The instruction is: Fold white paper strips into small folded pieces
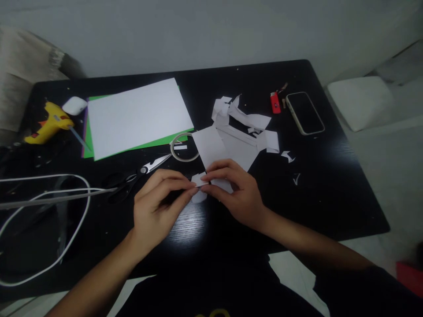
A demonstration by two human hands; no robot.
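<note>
A small white piece of paper [199, 179] is pinched between both hands above the black table, its edge partly covered by fingertips. My left hand [161, 200] grips its left end, thumb and fingers closed together. At the other end, my right hand [236, 191] holds it in the same kind of pinch. Just beyond the hands lie larger cut white sheets [209, 145] and a heap of folded paper scraps [228, 112]. Scissors [145, 169] rest left of my left hand, blades slightly apart, beside a roll of tape [175, 154].
White sheets [139, 119] lie over green paper [165, 140] at the back left. A yellow glue gun [54, 123], a white case [74, 105] and a looped white cable [86, 207] occupy the left. At right are a red lighter [275, 103] and a phone [304, 113].
</note>
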